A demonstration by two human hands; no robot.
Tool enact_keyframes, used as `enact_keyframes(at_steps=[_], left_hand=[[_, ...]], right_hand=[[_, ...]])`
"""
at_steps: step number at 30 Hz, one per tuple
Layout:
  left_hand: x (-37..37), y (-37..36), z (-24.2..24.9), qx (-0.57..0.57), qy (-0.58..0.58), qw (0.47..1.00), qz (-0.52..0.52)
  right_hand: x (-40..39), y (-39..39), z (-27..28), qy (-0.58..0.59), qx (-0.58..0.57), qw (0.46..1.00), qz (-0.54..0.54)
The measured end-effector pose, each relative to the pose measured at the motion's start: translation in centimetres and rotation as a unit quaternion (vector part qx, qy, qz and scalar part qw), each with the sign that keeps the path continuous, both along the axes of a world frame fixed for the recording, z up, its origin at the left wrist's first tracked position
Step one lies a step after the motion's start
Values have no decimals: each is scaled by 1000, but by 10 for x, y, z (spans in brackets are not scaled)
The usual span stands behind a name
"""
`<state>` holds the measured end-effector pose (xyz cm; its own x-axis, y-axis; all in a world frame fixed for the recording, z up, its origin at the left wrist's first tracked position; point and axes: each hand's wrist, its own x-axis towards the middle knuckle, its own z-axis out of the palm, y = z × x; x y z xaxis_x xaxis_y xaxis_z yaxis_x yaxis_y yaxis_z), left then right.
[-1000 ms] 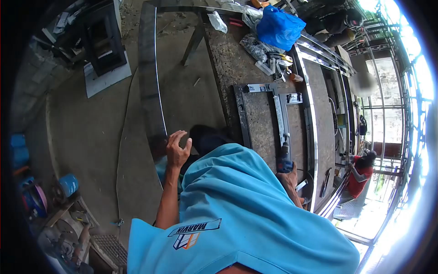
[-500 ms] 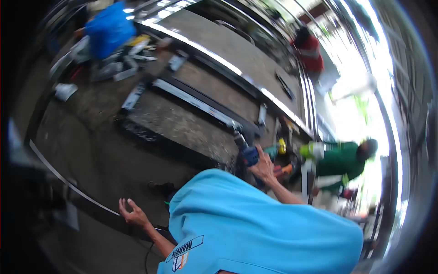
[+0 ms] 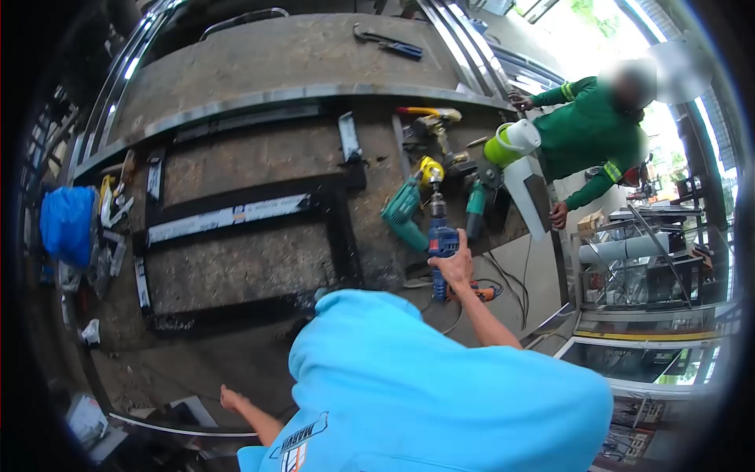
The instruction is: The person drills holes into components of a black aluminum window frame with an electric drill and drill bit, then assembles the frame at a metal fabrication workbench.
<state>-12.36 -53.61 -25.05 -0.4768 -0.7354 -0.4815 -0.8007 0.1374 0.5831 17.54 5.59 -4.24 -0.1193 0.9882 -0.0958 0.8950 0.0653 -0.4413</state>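
My right hand (image 3: pixel 454 263) is wrapped round the handle of a blue drill (image 3: pixel 444 242), whose chuck points toward the far side of the bench. Low at the left, my left hand (image 3: pixel 230 399) hangs away from the bench items, its fingers looking curled and nothing visible in them. A black metal frame (image 3: pixel 342 236) with silver-labelled bars lies left of the drill. Beside the drill are a green drill (image 3: pixel 403 214), a green grinder (image 3: pixel 476 208) and a yellow-headed tool (image 3: pixel 430 170). An orange tool (image 3: pixel 484 293) lies just behind my right hand.
Across the right end stands a person in green (image 3: pixel 586 130), hands at the bench edge, near a green-white jug (image 3: pixel 511 142). A blue bag (image 3: pixel 67 226) sits far left. A clamp (image 3: pixel 389 43) lies beyond the long metal bar (image 3: pixel 275 98). Cables (image 3: pixel 515 275) trail at the right.
The view has turned toward the right end of the bench. My right hand still holds the blue drill, now beside the other tools. My left hand's spread fingers have drawn in.
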Motion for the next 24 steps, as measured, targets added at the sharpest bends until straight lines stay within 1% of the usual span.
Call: enact_keyframes(at_steps=[1, 2, 5, 7, 9, 11, 12, 13, 15, 17, 19, 20, 21, 22, 23, 24], left_hand=[[1, 3, -4, 93, -25, 995, 29], [4, -10, -9, 107, -28, 990, -88], [-18, -45, 14, 110, -66, 990, -53], [-43, -85, 46, 87, -38, 987, -129], [-69, -112, 71, 36, 33, 986, -158], [-72, -105, 125, -45, 85, 981, -171], [-73, -109, 146, -35, 92, 979, -180], [-67, -111, 164, -48, 98, 976, -190], [-56, -143, 167, -59, 113, 969, -211], [-27, -141, 185, -80, 52, 973, -210], [-6, -174, 165, -55, 27, 968, -242], [37, -179, 148, -61, 28, 967, -245], [15, -165, 152, -166, 47, 921, -349], [121, -185, 138, -170, 45, 919, -353], [60, -138, 141, -95, -1, 983, -155], [74, -131, 135, -31, -2, 984, -176]], right_hand=[[5, 17, -6, 24, 6, 1000, 10], [3, 28, -4, -5, 3, 1000, -3], [7, 70, -14, -33, 6, 999, 14], [7, 95, -19, -27, 17, 999, 21], [6, 116, -33, -38, 39, 998, 4], [-4, 125, -32, -33, 17, 999, -13], [-7, 125, -33, -32, 0, 999, -31], [-8, 123, -37, -33, -8, 999, -34], [-14, 123, -44, -46, -31, 998, -41], [-17, 113, -57, -45, -41, 997, -57], [-19, 108, -68, -28, -10, 996, -79], [-18, 108, -60, -1, -49, 996, -72], [-16, 110, -59, 0, -54, 996, -77], [-14, 111, -59, -32, 5, 999, -42], [-14, 113, -59, -65, 65, 996, -2], [-16, 121, -57, -25, 91, 995, 17]])
